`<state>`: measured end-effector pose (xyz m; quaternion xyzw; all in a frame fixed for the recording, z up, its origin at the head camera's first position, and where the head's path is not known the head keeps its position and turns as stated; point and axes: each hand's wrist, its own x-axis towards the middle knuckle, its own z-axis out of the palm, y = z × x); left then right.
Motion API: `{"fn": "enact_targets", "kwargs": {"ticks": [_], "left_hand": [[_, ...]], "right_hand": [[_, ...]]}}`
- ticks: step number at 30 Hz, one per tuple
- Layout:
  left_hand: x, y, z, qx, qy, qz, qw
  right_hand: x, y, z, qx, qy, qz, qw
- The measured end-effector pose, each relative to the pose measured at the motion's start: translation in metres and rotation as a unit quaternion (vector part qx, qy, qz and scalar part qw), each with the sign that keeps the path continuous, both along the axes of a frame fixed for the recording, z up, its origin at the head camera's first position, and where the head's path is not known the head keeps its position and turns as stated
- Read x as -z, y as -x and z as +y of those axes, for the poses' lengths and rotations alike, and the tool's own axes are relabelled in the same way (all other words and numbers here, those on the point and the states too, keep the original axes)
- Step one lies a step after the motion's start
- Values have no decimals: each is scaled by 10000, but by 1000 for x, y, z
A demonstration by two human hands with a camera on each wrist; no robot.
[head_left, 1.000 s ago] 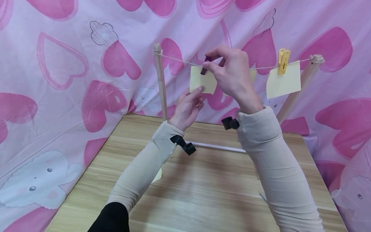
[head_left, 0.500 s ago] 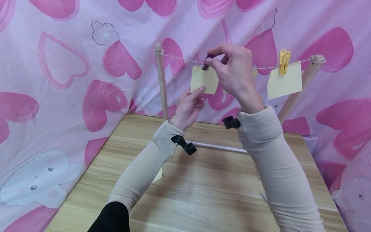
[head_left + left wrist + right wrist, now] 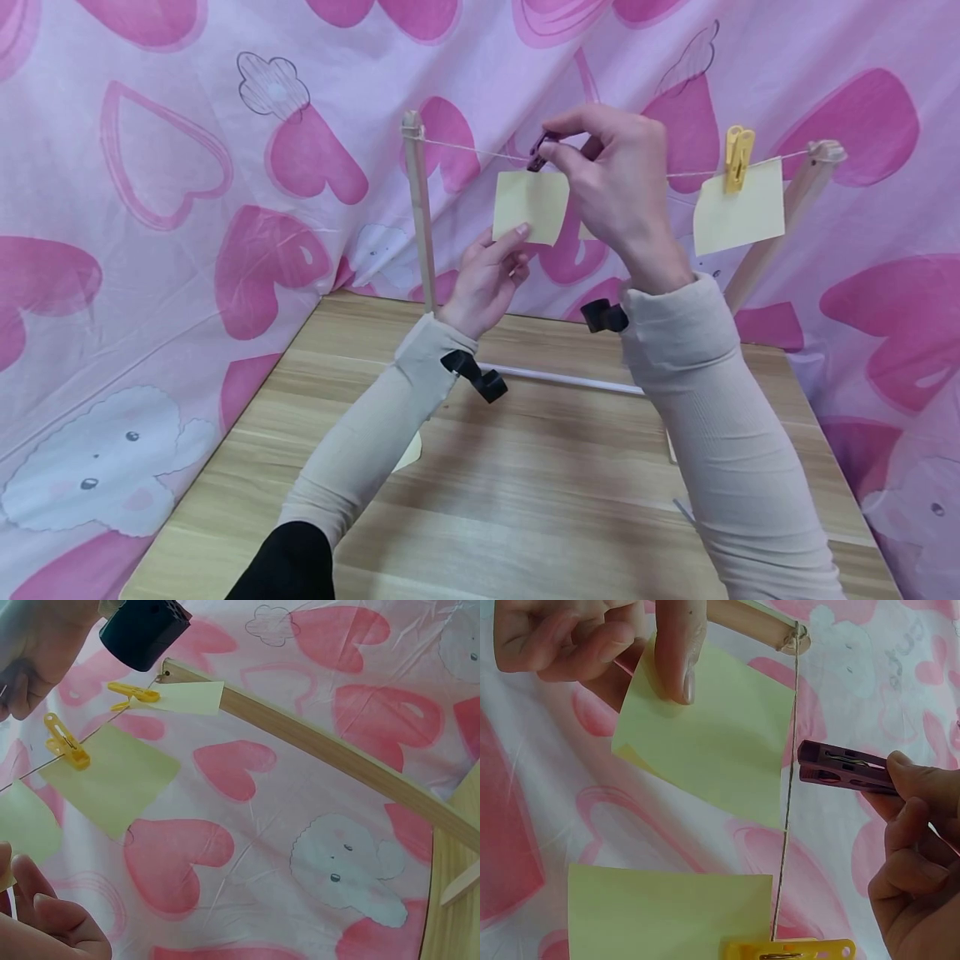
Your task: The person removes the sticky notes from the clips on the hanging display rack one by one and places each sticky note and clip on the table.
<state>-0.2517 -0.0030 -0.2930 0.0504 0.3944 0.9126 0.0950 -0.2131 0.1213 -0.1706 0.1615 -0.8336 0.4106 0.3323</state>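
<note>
My left hand [image 3: 483, 279] pinches a pale yellow paper note [image 3: 529, 207] near its lower edge, thumb in front. The note's upper edge lies along a thin string [image 3: 468, 150]. In my right hand [image 3: 618, 179] is a purple clothespin [image 3: 537, 154], pinched between thumb and fingers. The right wrist view has the clothespin [image 3: 844, 766] just beside the string [image 3: 789, 787], its tip off the note [image 3: 712, 727]. Yellow clothespins [image 3: 67, 742] hold two other notes [image 3: 112, 780] on the line; in the head view the middle one is mostly hidden behind my right hand.
Wooden posts [image 3: 420, 217] at both sides carry the string. A white rod [image 3: 562, 379] lies across the wooden table [image 3: 525, 500]. A piece of pale paper [image 3: 408, 454] shows beside my left forearm. Pink heart-patterned cloth [image 3: 165, 275] hangs behind.
My right hand has moved up and slightly right, drawing the purple clothespin from over the note to above its top edge. The left hand holds the note almost still.
</note>
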Motion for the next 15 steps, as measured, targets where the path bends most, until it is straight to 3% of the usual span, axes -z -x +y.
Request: {"fn": "enact_targets", "kwargs": {"ticks": [15], "left_hand": [[-3,-7,-7,-94,58,131,9999]], "right_hand": [[-3,-11,5,-122,280,171,9994]]}}
